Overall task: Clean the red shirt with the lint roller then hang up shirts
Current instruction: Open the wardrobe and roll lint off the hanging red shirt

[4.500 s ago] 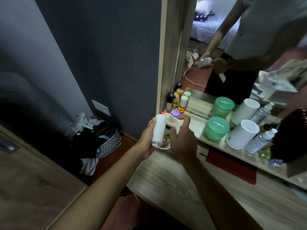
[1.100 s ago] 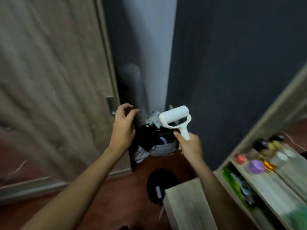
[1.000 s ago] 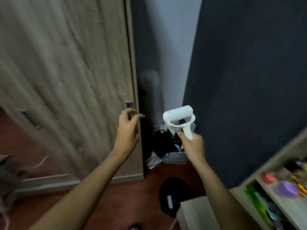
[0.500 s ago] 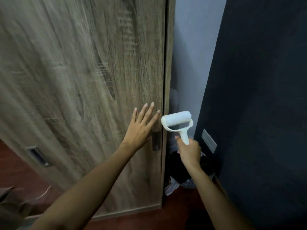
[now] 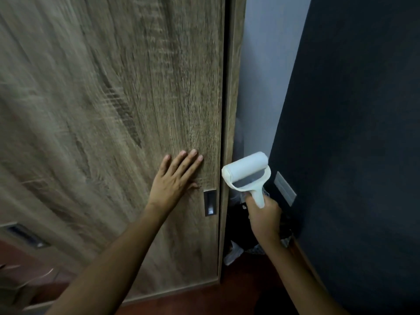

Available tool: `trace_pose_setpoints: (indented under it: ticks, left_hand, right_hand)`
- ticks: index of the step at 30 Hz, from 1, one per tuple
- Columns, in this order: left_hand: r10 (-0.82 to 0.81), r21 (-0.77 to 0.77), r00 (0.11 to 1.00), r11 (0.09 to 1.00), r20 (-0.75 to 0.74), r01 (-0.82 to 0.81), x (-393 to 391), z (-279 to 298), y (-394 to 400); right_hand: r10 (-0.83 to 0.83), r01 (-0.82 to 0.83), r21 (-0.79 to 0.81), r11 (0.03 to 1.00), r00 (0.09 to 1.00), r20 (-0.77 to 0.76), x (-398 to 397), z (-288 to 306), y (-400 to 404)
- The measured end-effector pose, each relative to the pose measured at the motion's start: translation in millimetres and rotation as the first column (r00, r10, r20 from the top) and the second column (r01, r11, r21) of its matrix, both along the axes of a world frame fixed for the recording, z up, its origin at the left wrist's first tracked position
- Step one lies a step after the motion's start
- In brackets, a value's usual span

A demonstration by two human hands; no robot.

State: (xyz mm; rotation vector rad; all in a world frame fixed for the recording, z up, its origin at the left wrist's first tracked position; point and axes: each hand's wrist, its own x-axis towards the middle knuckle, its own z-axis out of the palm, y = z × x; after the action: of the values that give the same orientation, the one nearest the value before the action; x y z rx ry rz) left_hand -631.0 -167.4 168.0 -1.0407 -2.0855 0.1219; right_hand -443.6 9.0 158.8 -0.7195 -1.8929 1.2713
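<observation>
Head view: basket [image 5: 254, 246] mostly hidden; door [image 5: 113, 110] seemingly blurred.

Below you runs a dark reddish-brown floor [image 5: 238, 296], showing as a strip along the foot of the wooden sliding door [image 5: 113, 110] and widening toward the corner between that door and the dark wall [image 5: 363, 133]. In that corner, directly on the floor, sits a dim heap of dark things [image 5: 238, 228] with a pale bit of cloth [image 5: 231, 255] at its near edge; you cannot make out what the heap is. At the lower left the floor shows again, blurred.
</observation>
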Motion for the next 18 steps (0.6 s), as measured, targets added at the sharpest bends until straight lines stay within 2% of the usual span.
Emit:
trace_pose_setpoints:
  ticks: [7, 12, 16, 18]
  left_hand:
    - [0.013, 0.034, 0.999, 0.999, -0.041, -0.011, -7.0, -0.8, -21.3]
    - [0.063, 0.020, 0.995, 0.998, -0.071, -0.061, -12.0, -1.6, -56.4]
    - [0.121, 0.040, 0.992, 0.992, -0.041, -0.119, -16.6, -1.6, -91.8]
    - [0.164, 0.052, 0.986, 0.985, -0.021, -0.163, -17.4, -3.9, -112.5]
  right_hand:
    - [0.115, -0.112, 0.050, 0.992, 0.991, -0.067, -15.4, -5.7, -8.1]
    - [0.219, -0.219, 0.010, 0.976, 0.972, -0.081, -23.7, -4.0, -23.5]
    - [0.272, -0.280, -0.067, 0.958, 0.956, -0.114, -32.1, 10.5, -41.9]
    - [0.305, -0.311, -0.048, 0.949, 0.946, -0.108, -39.0, 16.1, -52.0]
